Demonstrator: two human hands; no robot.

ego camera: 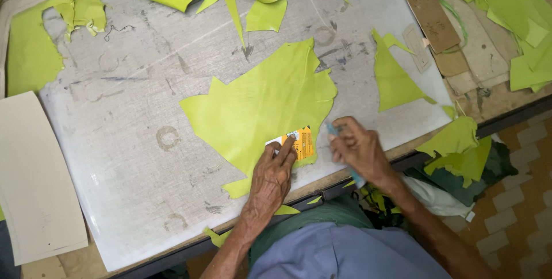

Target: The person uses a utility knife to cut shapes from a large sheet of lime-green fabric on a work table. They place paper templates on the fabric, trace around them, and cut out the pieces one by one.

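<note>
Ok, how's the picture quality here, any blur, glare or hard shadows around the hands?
Head view: even, soft light, no hard shadows or glare on the scuffed white cutting board; the large lime-green leather piece is sharp; the right hand with its pale blue tool is slightly motion-blurred; the left hand looks steadier.

I cannot see the part of the orange-and-white card [298, 141] that lies under my left hand [270, 178]; its near corner is covered by the fingers [286, 154]. My right hand [359, 149] wraps the light-blue tool [345, 152], so only its two ends show and its tip is too blurred to identify. The lime-green sheets [506, 3] at top right are cut off by the picture's edge, as is the pale board [34, 181] at left. The tabletop [115, 158] edge nearest me is partly hidden by my forearms.
</note>
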